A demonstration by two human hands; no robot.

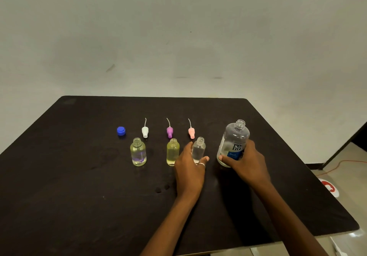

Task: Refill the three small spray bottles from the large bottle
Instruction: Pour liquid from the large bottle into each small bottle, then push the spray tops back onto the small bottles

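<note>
Three small uncapped spray bottles stand in a row on the black table [79,176]: a left one [138,152] with clear liquid, a middle one [172,152] with yellowish liquid, and a clear right one [199,148]. My left hand [189,168] wraps around the right small bottle from its near side. The large clear bottle [234,140] with a blue label stands uncapped at the right, and my right hand [245,162] grips its lower body. Behind the row lie a white spray head [145,131], a purple one [169,131] and a pink one [191,132].
A blue cap [121,131] lies left of the white spray head. The table's right edge is near the large bottle; beyond it the floor shows an orange cable [337,166] and a red-and-white sticker [329,187]. A pale wall rises behind the table.
</note>
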